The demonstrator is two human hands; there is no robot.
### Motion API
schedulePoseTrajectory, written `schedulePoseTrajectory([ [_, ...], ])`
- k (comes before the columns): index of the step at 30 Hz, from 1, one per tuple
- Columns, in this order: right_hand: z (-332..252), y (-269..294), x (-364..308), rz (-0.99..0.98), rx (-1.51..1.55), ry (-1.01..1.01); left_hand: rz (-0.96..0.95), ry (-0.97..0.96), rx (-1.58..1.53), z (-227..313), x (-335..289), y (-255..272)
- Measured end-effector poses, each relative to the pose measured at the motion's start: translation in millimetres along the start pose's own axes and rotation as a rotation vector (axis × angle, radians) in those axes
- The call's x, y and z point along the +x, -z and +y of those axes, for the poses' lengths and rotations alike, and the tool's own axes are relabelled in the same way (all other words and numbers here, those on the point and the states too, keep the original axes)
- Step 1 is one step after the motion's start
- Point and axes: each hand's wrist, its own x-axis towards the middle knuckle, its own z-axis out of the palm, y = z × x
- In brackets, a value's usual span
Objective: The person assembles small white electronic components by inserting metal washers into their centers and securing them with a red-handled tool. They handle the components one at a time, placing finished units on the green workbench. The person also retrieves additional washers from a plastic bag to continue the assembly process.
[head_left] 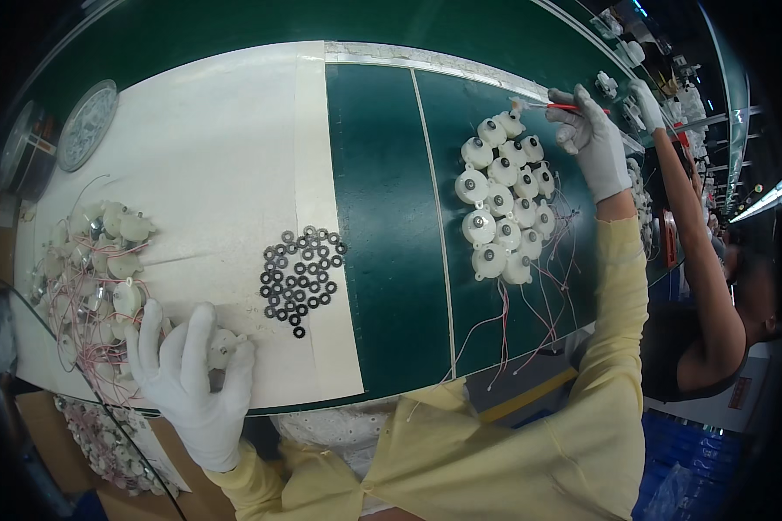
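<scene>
My left hand [191, 382], in a white glove, is at the lower left beside a heap of white, round motor-like parts [126, 295] with pink wires. Between its thumb and forefinger sits one white motor-like part [220, 349], partly covered by the fingers. At the upper right, my right hand [589, 143], also gloved, pinches a thin red-handled brush-like tool [565, 107]. The tool's pale tip points left, by the far end of a cluster of white motor-like parts [500, 200] with dark round centres. Their thin wires trail toward the near edge.
Several black rings [300, 273] lie on the white sheet [217, 130] over the green table [382, 217]. A round clear dish [88, 126] and a jar [30, 152] stand far left. Below the table edge, a cardboard box [48, 434] holds more wired parts. Another person's arm [691, 208] reaches in at right.
</scene>
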Motion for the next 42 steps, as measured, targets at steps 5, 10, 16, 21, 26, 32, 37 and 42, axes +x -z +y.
schedulePoseTrajectory([
  [5,-2,8,0,-0.103,-0.077,0.000,0.002,0.007,-0.006,1,0,0],
  [10,-16,0,-12,-0.139,-0.245,0.072,-0.008,0.020,-0.018,1,1,1],
  [16,-34,-13,-15,-0.112,-0.477,0.116,0.003,0.033,-0.012,3,0,0],
  [21,-50,-21,-13,-0.156,-0.635,0.131,0.006,0.026,-0.007,2,1,1],
  [26,-55,-23,-11,-0.166,-0.659,0.113,0.009,0.032,-0.013,2,2,0],
  [32,-55,-19,-7,-0.154,-0.666,0.086,0.038,0.032,0.000,3,2,-2],
  [37,-53,-17,-8,-0.142,-0.629,0.069,0.038,0.028,-0.006,2,3,-1],
  [42,-42,-11,-9,-0.101,-0.512,0.018,0.063,0.007,-0.014,1,3,-3],
])
